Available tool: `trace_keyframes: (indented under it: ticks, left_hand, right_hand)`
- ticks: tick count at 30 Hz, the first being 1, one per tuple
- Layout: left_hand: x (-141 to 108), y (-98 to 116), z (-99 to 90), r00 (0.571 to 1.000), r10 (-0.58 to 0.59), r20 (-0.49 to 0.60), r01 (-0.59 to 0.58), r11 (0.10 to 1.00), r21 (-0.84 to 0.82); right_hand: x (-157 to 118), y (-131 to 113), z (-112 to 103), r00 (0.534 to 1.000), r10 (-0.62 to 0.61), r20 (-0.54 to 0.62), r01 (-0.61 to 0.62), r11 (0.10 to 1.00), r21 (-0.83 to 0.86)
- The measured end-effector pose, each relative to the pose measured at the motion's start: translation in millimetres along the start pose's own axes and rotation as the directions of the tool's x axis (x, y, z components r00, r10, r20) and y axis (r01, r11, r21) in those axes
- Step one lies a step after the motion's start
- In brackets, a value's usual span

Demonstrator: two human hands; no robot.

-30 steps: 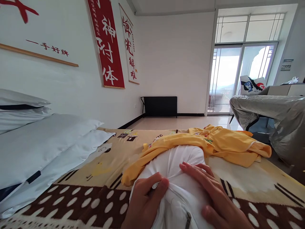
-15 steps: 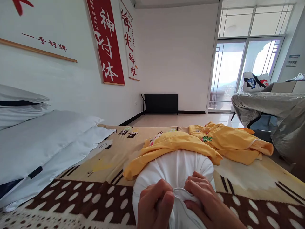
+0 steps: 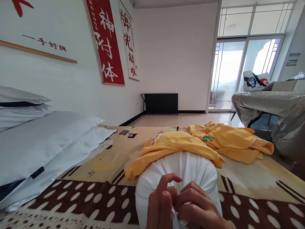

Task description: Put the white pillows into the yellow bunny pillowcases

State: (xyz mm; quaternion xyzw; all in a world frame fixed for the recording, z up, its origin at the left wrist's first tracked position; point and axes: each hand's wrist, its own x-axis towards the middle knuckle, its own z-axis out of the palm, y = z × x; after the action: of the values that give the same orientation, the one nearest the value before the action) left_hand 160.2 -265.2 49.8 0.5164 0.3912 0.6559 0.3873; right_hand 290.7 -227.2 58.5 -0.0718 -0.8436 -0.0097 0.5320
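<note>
At the near middle of the patterned blanket (image 3: 95,198) sits a plump white bundle (image 3: 194,167), its smooth cloth drawn into folds that run in toward the two hands. The right hand (image 3: 200,206) has its fingers curled down on the gathered cloth, and seems to grasp it. The left hand (image 3: 162,202) is close against it, index finger raised and bent, free of the cloth; whether its thumb and lower fingers pinch the fabric cannot be told, since the knuckles hide them. A short twist of white shows between the hands.

The step looks like gathering the loose cloth at the near side. To do it well, let the right fingers hold the twist firmly while the left collects slack a little at a time, so the folds radiate evenly and none bunch up on one side. Pulling straight toward the near side, rather than sideways, should spare the bundle from rolling.

Against its far side lies a yellow cloth (image 3: 171,144), just at the rim, so a rough tug could drag it along. More yellow clothing (image 3: 234,141) lies farther right; white pillows (image 3: 50,136) lie well apart on the left.
</note>
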Motion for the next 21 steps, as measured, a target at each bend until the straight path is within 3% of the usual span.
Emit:
trace_keyframes:
  ticks: [4, 11, 21]
  left_hand:
    - [4.4, -2.7, 0.2, 0.996, -0.072, 0.054, 0.081, 0.981, -0.178]
    - [10.2, 5.7, 13.2, 0.995, -0.042, 0.093, 0.074, 0.927, -0.367]
    - [8.5, -0.8, 17.7, 0.998, 0.041, 0.051, -0.019, 0.931, -0.366]
  right_hand:
    - [1.3, 1.7, -2.4, 0.997, -0.016, 0.071, 0.012, 0.998, 0.061]
    - [9.6, 0.9, -12.5, 0.969, -0.021, 0.244, 0.002, 0.997, 0.078]
    - [5.8, -0.9, -7.8, 0.978, 0.045, 0.203, -0.091, 0.97, 0.224]
